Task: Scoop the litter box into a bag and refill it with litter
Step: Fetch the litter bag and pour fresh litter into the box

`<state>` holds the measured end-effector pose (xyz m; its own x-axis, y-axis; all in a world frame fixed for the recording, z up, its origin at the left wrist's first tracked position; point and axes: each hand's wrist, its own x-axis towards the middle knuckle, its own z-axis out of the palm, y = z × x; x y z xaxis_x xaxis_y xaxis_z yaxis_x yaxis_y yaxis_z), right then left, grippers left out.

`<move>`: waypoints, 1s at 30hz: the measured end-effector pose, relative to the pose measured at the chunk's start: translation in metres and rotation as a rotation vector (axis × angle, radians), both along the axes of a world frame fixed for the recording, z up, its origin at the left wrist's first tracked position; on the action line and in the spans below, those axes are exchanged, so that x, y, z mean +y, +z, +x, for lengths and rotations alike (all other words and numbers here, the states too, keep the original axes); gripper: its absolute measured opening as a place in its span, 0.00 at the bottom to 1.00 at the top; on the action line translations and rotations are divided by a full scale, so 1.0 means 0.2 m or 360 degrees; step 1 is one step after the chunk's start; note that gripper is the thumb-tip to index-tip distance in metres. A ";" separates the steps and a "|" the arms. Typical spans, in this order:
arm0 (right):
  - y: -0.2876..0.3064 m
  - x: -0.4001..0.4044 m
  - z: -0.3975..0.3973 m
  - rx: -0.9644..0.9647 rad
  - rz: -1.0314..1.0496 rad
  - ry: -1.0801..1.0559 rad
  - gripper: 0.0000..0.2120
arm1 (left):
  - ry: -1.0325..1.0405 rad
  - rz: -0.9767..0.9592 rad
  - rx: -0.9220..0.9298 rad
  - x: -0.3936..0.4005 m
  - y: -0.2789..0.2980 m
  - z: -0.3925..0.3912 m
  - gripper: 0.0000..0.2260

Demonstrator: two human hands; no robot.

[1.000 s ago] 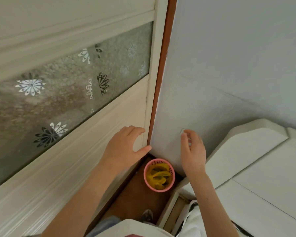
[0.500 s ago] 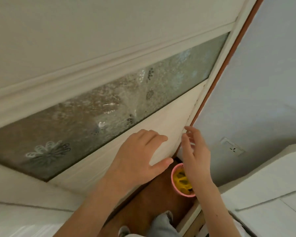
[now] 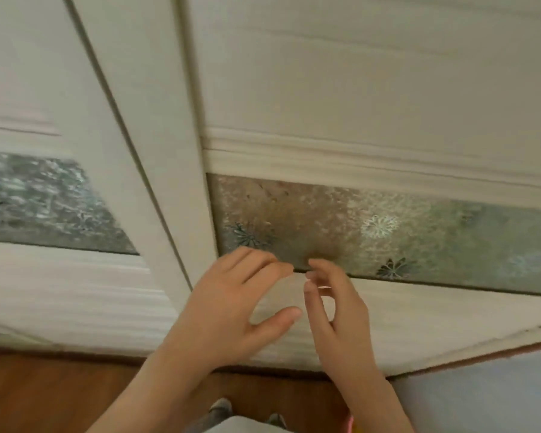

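Both hands hold nothing, left hand (image 3: 231, 310) and right hand (image 3: 334, 307) loose-fingered before the door's frosted glass (image 3: 419, 232); pink basket (image 3: 351, 424) now barely a sliver, contents maybe hidden.

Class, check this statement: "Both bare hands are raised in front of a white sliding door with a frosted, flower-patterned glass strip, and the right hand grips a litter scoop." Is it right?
Not quite. In the head view the right hand holds nothing; its fingers are loosely curled and no scoop is in sight. The rest stands: the left hand and right hand are raised before the white sliding door with its frosted, flower-patterned glass strip.
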<state>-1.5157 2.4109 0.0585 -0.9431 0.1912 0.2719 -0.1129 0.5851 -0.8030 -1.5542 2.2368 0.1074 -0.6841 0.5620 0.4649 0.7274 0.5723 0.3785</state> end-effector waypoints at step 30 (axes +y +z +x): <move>-0.03 -2.03 -0.11 0.0463 0.0441 0.2137 0.21 | 0.2478 0.0031 -0.0258 -1.58 -0.19 1.04 0.22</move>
<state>-1.5367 2.0048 0.0519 -0.2652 -0.8918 0.3666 -0.8462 0.0330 -0.5318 -1.3461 1.9216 0.0702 -0.6057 -0.7241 0.3298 -0.6006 0.6880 0.4074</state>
